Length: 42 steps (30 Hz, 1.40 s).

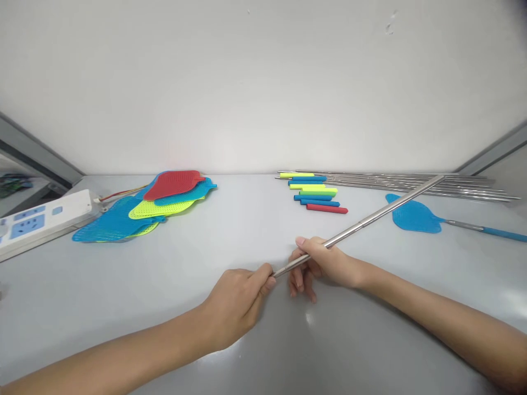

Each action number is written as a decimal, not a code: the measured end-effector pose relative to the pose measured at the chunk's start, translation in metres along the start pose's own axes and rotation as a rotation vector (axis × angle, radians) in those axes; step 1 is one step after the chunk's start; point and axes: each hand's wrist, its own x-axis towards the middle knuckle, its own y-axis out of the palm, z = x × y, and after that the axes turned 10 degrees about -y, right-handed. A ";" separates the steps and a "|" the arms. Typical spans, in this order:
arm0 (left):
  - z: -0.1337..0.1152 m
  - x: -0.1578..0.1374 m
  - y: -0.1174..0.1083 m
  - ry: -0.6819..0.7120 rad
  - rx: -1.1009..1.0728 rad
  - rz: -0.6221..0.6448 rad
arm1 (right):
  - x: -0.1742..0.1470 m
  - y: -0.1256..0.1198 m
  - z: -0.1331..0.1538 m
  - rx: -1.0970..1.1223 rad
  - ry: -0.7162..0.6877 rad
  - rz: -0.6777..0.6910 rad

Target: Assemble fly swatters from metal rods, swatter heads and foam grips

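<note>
A telescopic metal rod (362, 224) slants across the middle of the view, its thicker end up and to the right. My left hand (239, 302) is closed round its thin lower end, thumb and forefinger pressed together. Further up, my right hand (335, 267) holds the rod between thumb and forefinger, the other fingers hanging loosely curled beneath. Behind the right hand lie several short coloured handle sleeves, among them a red sleeve (327, 209). To the right rests a blue fly swatter (415, 214) with a metal shaft and a blue handle.
Several fly swatter heads in red, blue and yellow, such as the red head (175, 185), lie overlapping at the back left. A white power strip (49, 219) sits at the left edge. More metal rods (473, 189) lie along the wall (263, 88) at the back right.
</note>
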 end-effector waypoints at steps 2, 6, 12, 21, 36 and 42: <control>0.001 0.000 0.001 0.005 0.010 -0.008 | 0.000 0.001 -0.002 0.028 -0.006 0.014; 0.003 -0.001 0.003 0.017 0.014 -0.028 | -0.001 0.002 -0.004 0.046 -0.039 0.010; 0.003 -0.001 0.003 0.025 0.010 -0.036 | -0.003 0.006 -0.006 0.061 -0.047 0.025; 0.004 -0.002 0.002 0.068 -0.069 0.017 | -0.007 0.015 -0.004 0.002 -0.065 0.052; -0.002 0.000 -0.002 0.006 -0.186 0.008 | 0.002 0.006 -0.012 0.167 -0.038 0.026; -0.003 0.001 -0.002 -0.004 -0.199 0.010 | 0.002 0.006 -0.012 0.175 -0.045 0.022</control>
